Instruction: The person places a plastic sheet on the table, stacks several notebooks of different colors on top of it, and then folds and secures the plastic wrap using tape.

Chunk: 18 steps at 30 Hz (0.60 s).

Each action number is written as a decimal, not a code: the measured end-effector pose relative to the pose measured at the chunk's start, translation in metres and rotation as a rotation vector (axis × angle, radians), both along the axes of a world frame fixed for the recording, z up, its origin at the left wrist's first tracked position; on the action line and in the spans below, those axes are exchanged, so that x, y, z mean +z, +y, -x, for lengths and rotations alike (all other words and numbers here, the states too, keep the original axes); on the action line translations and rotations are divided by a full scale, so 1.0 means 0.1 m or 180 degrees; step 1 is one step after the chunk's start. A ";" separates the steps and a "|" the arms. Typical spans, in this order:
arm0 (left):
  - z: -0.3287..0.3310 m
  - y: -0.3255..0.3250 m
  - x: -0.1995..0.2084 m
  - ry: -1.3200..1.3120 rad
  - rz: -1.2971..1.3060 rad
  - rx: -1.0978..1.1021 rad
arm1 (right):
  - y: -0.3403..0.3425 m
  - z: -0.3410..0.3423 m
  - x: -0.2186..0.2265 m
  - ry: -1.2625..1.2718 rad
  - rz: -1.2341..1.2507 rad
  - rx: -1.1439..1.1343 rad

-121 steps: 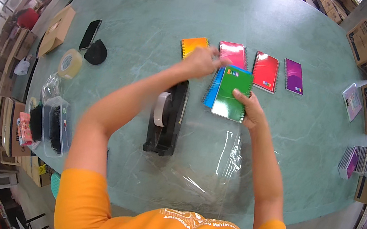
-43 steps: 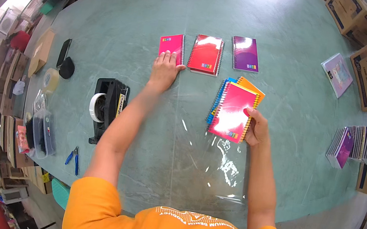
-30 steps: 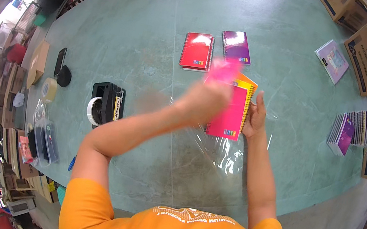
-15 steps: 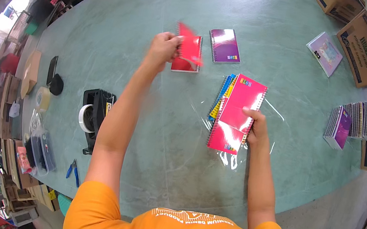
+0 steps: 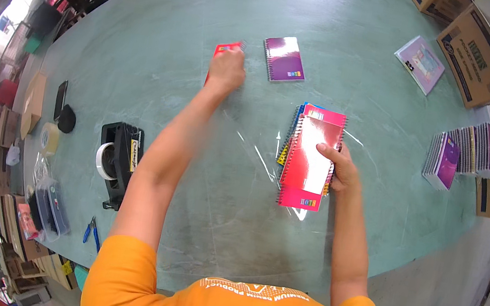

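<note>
My right hand (image 5: 340, 167) grips the edge of a stack of spiral notebooks, its thumb on the top one. A shiny red notebook (image 5: 314, 145) lies uppermost, over a pink notebook (image 5: 300, 199) that shows at the lower end. Blue and yellow covers peek out at the stack's left side, with clear plastic film beneath. Farther off to the left, my left hand (image 5: 227, 71) is closed over another red spiral notebook (image 5: 229, 46) on the table; its fingertips are hidden. Just right of it lies a purple spiral notebook (image 5: 284, 60).
At left stand a black tape dispenser (image 5: 121, 161), a tape roll (image 5: 49, 138) and blue-handled pliers (image 5: 93, 232). To the right are upright purple notebooks (image 5: 462, 150), a lilac flat pack (image 5: 420, 64) and cardboard boxes (image 5: 478, 57) along the table (image 5: 232, 229).
My left hand has swung from a raised, flipping red notebook to one on the table. A plain red notebook now tops the stack at my right hand. The whole view has shifted slightly.
</note>
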<state>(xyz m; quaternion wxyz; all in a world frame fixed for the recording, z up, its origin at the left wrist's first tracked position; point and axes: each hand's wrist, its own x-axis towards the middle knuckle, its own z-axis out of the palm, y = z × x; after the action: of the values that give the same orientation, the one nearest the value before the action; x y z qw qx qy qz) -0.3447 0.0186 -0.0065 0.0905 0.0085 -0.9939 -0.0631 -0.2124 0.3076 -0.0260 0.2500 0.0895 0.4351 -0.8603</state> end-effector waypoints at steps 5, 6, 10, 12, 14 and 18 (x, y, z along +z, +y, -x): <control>-0.59 0.88 0.76 0.0049 -0.0325 -0.1328 | 0.07 0.02 -0.22 -0.0482 0.0759 -0.0354; -0.86 1.22 0.94 -0.0411 0.1332 -0.2380 | 0.13 -0.01 -0.25 -0.0577 0.1085 -0.0402; -0.83 1.47 0.64 -0.0627 -0.0624 -0.2355 | 0.17 -0.06 -0.23 -0.0450 0.1073 -0.0438; -0.28 1.23 0.28 0.0497 -0.0820 -0.1230 | 0.20 -0.13 -0.22 -0.0537 0.0780 -0.0468; 0.23 0.87 -0.20 0.0805 -0.0829 -0.0023 | 0.24 -0.19 -0.22 -0.0573 0.1036 -0.0378; 0.53 0.51 -0.61 0.0647 -0.2010 0.0134 | 0.16 -0.28 -0.19 -0.0605 0.0932 -0.0487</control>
<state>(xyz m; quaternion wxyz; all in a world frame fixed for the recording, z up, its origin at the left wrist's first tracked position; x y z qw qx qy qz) -0.3978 0.0697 -0.0675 0.1834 0.0504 -0.9107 -0.3666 -0.1845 0.3237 -0.0455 0.2342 0.1659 0.2717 -0.9186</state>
